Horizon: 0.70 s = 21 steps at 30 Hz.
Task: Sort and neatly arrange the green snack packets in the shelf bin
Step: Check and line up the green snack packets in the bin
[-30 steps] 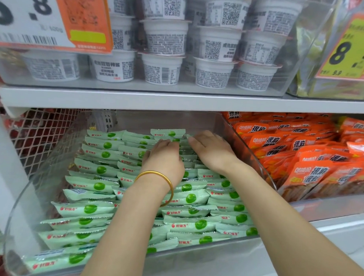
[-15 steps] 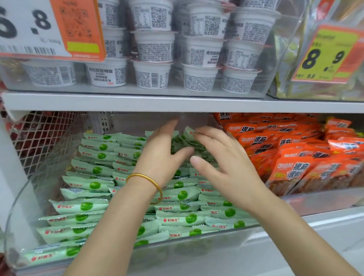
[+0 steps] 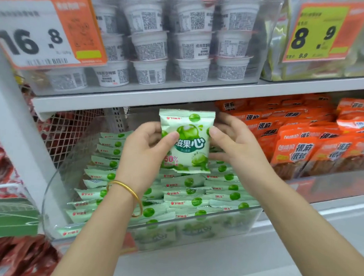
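Mostly the bin [image 3: 225,228] is done, its packets [image 3: 195,200] lying in tidy rows, while left hand [image 3: 143,151] and right hand [image 3: 236,144] pinch one packet [image 3: 187,140] upright above them, unplaced.

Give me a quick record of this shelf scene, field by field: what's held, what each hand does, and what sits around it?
Held item: one green snack packet, upright, front facing the camera, held above the bin
Left hand: grips the packet's left side; gold bangle on the wrist
Right hand: grips the packet's right side
Shelf bin: clear, filled with rows of green packets lying overlapped
Right neighbour: orange packets
Shelf above: stacked white cups
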Motion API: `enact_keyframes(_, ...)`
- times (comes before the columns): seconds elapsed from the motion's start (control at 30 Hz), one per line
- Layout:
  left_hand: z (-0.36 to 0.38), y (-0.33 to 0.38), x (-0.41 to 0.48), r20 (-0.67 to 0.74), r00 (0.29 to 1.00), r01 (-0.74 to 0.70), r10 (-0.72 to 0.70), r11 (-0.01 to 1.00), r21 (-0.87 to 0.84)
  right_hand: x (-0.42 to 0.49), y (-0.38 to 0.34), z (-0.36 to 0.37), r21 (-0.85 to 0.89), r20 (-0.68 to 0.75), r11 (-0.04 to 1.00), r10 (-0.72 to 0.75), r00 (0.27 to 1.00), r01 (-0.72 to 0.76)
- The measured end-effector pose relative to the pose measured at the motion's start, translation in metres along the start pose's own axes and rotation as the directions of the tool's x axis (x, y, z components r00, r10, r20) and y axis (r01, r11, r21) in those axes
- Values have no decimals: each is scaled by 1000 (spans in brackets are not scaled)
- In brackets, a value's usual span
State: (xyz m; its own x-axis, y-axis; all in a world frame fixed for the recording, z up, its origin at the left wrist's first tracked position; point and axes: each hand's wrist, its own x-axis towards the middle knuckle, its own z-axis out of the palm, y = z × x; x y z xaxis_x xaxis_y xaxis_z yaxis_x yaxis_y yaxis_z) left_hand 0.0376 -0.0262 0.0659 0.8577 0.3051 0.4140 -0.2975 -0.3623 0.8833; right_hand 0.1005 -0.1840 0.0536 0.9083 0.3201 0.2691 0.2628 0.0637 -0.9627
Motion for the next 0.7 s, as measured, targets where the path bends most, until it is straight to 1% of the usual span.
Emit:
enact_keyframes(0.07,2,2,-5,39,999,38,-36,998,-55,-2,0,4,13,18,998,54,998,-54)
enact_keyframes(0.17,6,1,-9,78,995,72,-64,992,-107,-4,1,5,-15,8,999,39,999,-39)
enact_keyframes(0.33,11,-2,-8,62,995,86,-78,988,-126,-6,-5,6,-11,-41,1000,23,999,-24)
enact_keyframes(0.53,19,-3,-3,28,990,141,-138,963,-230,-6,-5,2,19,-80,999,33,996,-31)
enact_keyframes(0.63,24,-3,-3,31,992,129,-126,964,-231,-7,-5,0,35,-107,999,24,994,-20)
enact_keyframes(0.7,27,-3,-2,0,997,80,-82,981,-174,-8,-3,0,40,-128,999,13,992,-8)
